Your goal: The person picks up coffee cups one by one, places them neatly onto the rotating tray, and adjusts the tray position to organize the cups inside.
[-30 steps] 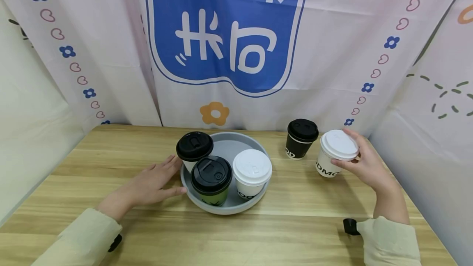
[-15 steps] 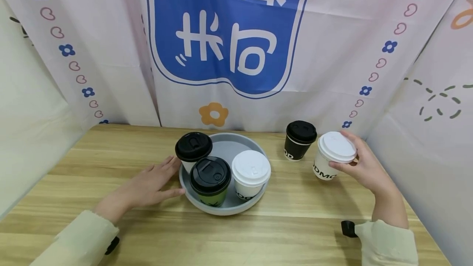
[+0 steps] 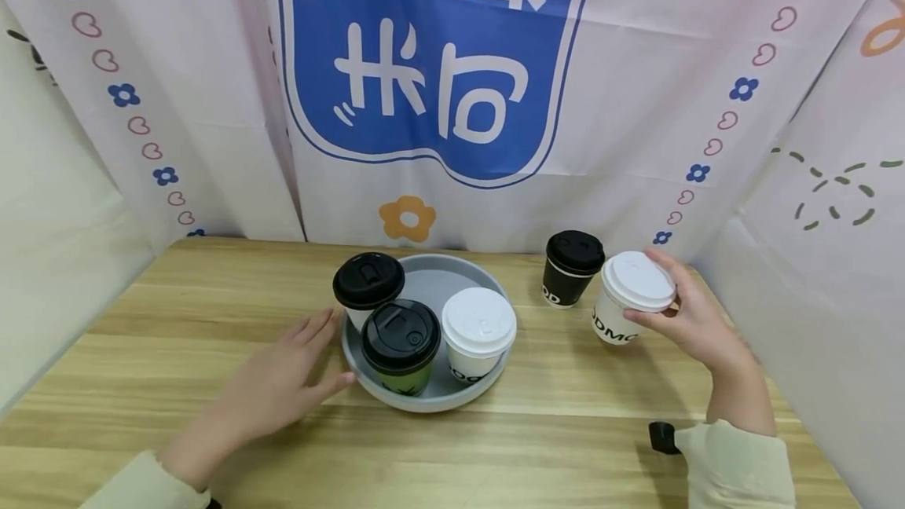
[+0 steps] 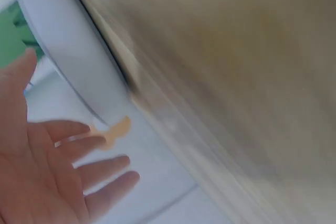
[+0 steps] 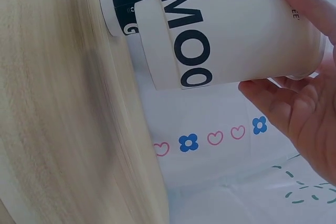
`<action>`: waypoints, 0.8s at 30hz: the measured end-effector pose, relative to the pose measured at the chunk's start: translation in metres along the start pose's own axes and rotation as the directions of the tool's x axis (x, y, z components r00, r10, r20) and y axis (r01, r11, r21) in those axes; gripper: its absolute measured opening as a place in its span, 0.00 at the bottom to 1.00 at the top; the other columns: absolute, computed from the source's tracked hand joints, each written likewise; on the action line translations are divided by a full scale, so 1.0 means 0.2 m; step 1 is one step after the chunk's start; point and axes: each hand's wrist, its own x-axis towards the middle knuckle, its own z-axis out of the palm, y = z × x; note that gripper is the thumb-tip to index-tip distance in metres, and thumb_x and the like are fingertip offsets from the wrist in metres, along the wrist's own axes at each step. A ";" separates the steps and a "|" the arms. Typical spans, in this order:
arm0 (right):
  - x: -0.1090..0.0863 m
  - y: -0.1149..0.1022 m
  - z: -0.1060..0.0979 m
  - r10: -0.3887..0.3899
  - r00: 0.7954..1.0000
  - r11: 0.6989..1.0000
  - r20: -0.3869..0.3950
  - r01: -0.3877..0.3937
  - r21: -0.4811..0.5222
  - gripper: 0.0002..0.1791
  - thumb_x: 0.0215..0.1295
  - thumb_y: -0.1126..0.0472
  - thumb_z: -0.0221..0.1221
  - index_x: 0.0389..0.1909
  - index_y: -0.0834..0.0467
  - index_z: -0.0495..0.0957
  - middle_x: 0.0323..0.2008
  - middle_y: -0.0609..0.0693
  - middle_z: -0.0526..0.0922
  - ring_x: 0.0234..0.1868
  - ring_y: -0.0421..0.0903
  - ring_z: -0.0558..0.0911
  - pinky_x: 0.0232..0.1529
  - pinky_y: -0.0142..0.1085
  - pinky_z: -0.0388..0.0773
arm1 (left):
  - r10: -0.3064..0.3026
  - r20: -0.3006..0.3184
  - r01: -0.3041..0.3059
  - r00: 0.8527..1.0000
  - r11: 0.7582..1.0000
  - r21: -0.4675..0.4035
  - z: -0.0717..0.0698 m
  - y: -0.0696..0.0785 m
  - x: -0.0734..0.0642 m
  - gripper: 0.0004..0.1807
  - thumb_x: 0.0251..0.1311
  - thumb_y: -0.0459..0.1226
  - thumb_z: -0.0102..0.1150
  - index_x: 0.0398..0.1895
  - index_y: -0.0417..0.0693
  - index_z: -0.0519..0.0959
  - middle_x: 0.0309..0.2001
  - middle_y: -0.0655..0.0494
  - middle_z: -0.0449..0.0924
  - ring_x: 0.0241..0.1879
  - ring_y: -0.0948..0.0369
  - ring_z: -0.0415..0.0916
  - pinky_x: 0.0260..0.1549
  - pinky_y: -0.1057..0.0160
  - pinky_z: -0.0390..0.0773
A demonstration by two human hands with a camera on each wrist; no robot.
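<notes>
My right hand grips a white paper coffee cup with a white lid, thumb and fingers around its upper part. In the right wrist view that cup shows large black letters, and its base is close over the table. A round grey tray holds a white cup with a black lid, a green cup with a black lid and a white-lidded cup. At the tray's left rim lies my left hand, fingers spread and holding nothing; the left wrist view shows its bare palm.
A black cup with a black lid stands at the back right, just left of the held cup. The wooden table meets a printed curtain behind, with pale cloth walls on both sides.
My right hand has brought the white cup slightly left, toward the black cup. My left hand has drawn back a little from the tray. The cups in the tray keep their places.
</notes>
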 end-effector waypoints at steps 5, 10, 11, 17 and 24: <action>0.00 0.00 0.01 0.014 1.000 1.000 0.015 -0.014 0.019 0.52 0.60 0.62 0.70 0.78 0.57 0.48 0.71 0.66 0.57 0.54 0.31 0.66 0.46 0.14 0.71 | -0.090 -0.042 0.089 0.995 0.996 -0.011 0.00 0.10 -0.05 0.54 0.62 0.71 0.45 0.76 0.38 0.57 0.75 0.38 0.56 0.71 0.34 0.59 0.54 0.36 0.76; 0.00 -0.01 0.02 0.021 0.999 0.999 0.030 -0.022 0.031 0.52 0.60 0.61 0.69 0.78 0.58 0.47 0.71 0.66 0.56 0.55 0.33 0.67 0.46 0.14 0.71 | -0.133 -0.063 0.135 0.989 0.990 0.036 0.04 0.19 -0.08 0.61 0.57 0.76 0.43 0.77 0.37 0.52 0.77 0.40 0.53 0.74 0.36 0.53 0.55 0.33 0.75; 0.00 -0.01 0.02 0.022 0.999 0.999 0.030 -0.023 0.032 0.52 0.60 0.61 0.69 0.78 0.58 0.47 0.71 0.66 0.56 0.55 0.33 0.66 0.46 0.14 0.71 | -0.139 -0.061 0.142 0.988 0.989 0.045 0.05 0.20 -0.08 0.62 0.56 0.77 0.42 0.78 0.38 0.51 0.78 0.40 0.51 0.75 0.36 0.51 0.59 0.29 0.68; 0.00 -0.01 0.02 0.017 0.999 1.000 0.028 -0.017 0.024 0.52 0.61 0.61 0.69 0.78 0.58 0.47 0.71 0.66 0.57 0.55 0.34 0.67 0.46 0.14 0.71 | -0.190 -0.029 0.192 0.981 0.980 0.058 0.09 0.26 -0.08 0.65 0.52 0.80 0.39 0.79 0.40 0.47 0.80 0.44 0.43 0.78 0.39 0.43 0.63 0.24 0.57; 0.01 -0.01 0.02 0.022 0.999 1.000 0.032 -0.023 0.020 0.52 0.60 0.61 0.69 0.79 0.56 0.47 0.72 0.66 0.55 0.59 0.43 0.68 0.46 0.13 0.71 | -0.228 -0.017 0.228 0.974 0.973 0.046 0.12 0.30 -0.06 0.68 0.50 0.81 0.38 0.78 0.36 0.50 0.80 0.41 0.42 0.78 0.39 0.41 0.64 0.24 0.55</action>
